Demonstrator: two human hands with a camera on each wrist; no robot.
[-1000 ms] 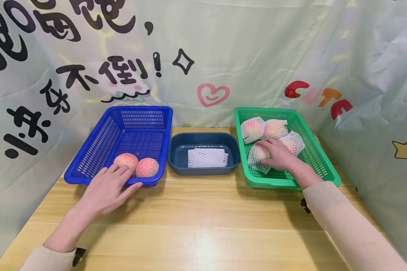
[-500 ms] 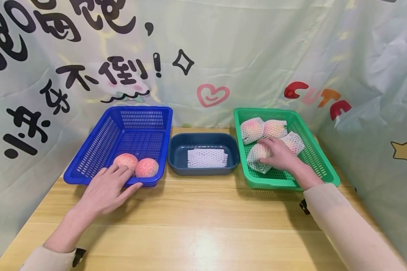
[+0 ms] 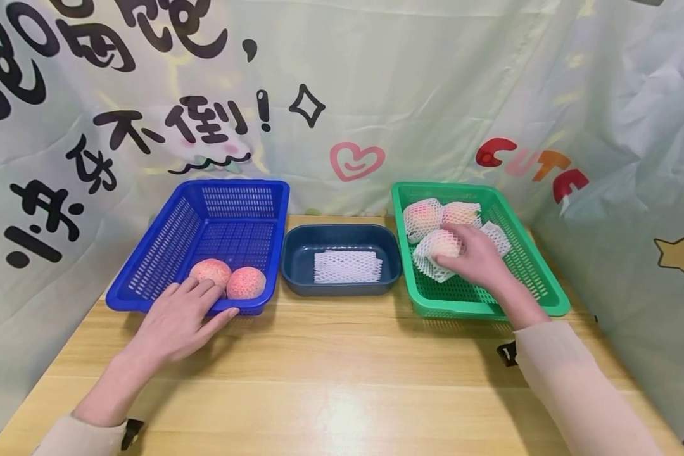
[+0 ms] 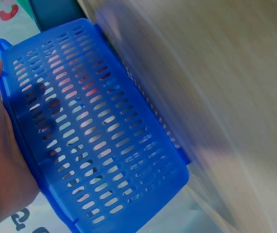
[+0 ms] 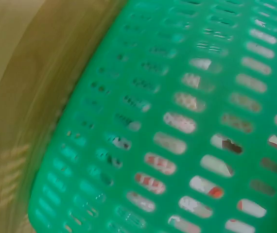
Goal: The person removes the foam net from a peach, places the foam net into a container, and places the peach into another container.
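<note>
My right hand (image 3: 475,253) grips a pinkish peach (image 3: 444,246) in a white foam net, inside the green basket (image 3: 444,308). Thumb and fingers lie on either side of it. Behind it are two other netted peaches, a left one (image 3: 423,216) and a right one (image 3: 462,213). Another white net (image 3: 497,237) shows partly behind the hand. My left hand (image 3: 179,316) rests over the front rim of the blue basket (image 3: 122,301), its fingertips at a bare pink peach (image 3: 212,272). A second bare peach (image 3: 247,282) sits beside that one.
Between the baskets stands a dark blue tub (image 3: 342,289) with flat white foam nets (image 3: 349,266) in it. All stand on a wooden table (image 3: 342,373), with a printed cloth (image 3: 450,82) behind. Slotted basket walls fill much of both wrist views.
My right hand has shifted slightly back and up with the netted peach in its fingers. The left hand stays where it was on the blue basket.
</note>
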